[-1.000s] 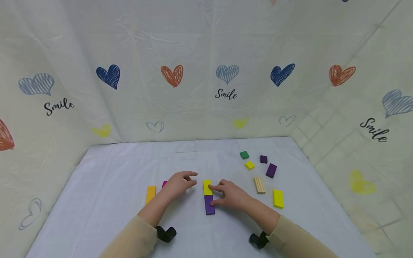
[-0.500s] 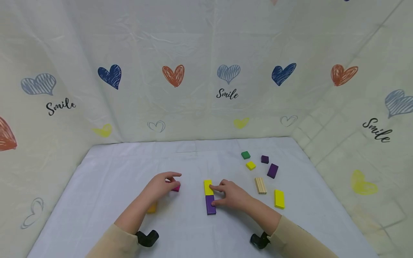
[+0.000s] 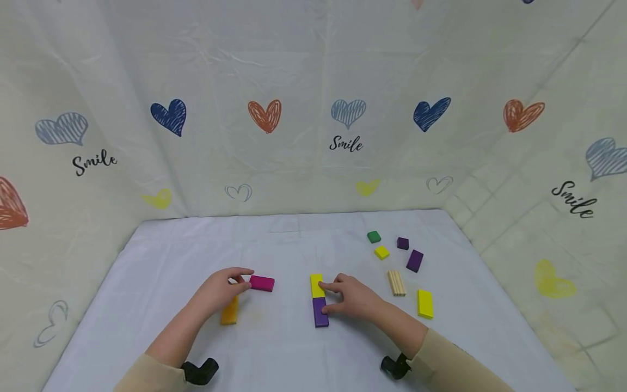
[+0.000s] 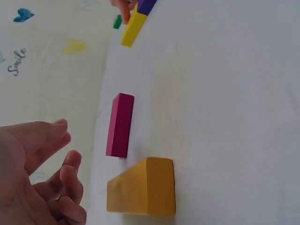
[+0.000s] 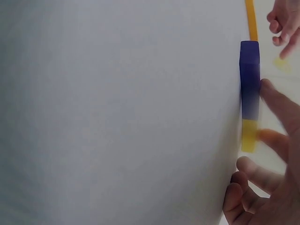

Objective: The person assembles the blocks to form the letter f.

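Note:
My left hand (image 3: 222, 291) hovers over the left part of the table, its fingers loosely spread and holding nothing. Under it lies an orange block (image 3: 229, 311), partly covered by the hand in the head view. A magenta block (image 3: 262, 283) lies just right of its fingertips; the left wrist view shows a gap between that hand and the magenta block (image 4: 120, 125). Mid-table, a yellow block (image 3: 317, 283) and a purple block (image 3: 320, 313) lie end to end in a line. My right hand (image 3: 354, 296) touches both from the right, index finger on the yellow, thumb on the purple.
On the right lie a larger yellow block (image 3: 425, 303), a bundle of pale wooden sticks (image 3: 396, 283) and a dark purple block (image 3: 415, 261). Farther back are small green (image 3: 374, 237), yellow (image 3: 381, 252) and dark purple (image 3: 403, 243) pieces. A printed cloth backdrop (image 3: 294, 163) encloses the table.
My left hand has drawn back leftward from beside the yellow block, passing over the magenta block and uncovering it. My right hand stays on the yellow and purple blocks.

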`<state>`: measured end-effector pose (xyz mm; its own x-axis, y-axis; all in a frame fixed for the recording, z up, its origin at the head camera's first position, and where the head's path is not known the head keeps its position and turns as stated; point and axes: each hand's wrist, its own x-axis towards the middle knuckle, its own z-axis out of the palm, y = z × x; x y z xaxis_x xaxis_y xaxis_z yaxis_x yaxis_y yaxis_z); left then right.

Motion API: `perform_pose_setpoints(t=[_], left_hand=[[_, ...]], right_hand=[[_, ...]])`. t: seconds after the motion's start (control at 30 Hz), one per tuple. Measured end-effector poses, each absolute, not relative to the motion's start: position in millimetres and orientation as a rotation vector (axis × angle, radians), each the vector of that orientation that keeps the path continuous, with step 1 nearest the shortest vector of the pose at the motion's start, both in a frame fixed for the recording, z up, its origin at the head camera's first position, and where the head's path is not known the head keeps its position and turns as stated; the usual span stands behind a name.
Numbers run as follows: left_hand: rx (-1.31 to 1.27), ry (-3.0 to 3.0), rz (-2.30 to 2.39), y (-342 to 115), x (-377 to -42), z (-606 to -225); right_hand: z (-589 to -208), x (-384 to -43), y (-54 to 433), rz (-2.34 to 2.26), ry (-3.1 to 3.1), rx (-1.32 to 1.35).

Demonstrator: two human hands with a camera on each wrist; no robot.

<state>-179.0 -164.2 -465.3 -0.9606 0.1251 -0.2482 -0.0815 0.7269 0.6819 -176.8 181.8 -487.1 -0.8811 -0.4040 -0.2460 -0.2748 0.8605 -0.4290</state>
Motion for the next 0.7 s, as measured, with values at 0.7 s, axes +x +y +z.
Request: perform_pose_setpoints(t=[0.7], left_hand=[[0.025, 2.729, 0.848, -177.2, -189.1, -478.9]], right_hand=[[-485.4, -176.0, 181.1, -0.537, 2.706, -0.494]])
